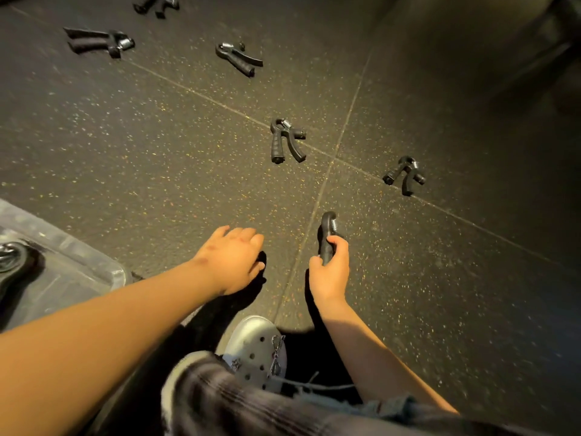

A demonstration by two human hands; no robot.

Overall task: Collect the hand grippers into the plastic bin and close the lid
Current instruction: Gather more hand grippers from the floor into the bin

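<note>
My right hand (330,272) is shut on a black hand gripper (327,234), held just above the dark speckled floor. To its left my left hand (234,258) hovers over the floor, palm down, fingers loosely apart and holding nothing. Several more black hand grippers lie on the floor: one straight ahead (285,140), one to the right (405,174), one farther back (238,58), and two at the far left (100,41) (157,4). The clear plastic bin (78,272) sits at the left edge with a gripper (14,265) inside it.
My white clog shoe (257,350) rests on the floor between my arms, with my knee below it. Floor tile seams cross near the middle gripper. The upper right of the view is in deep shadow.
</note>
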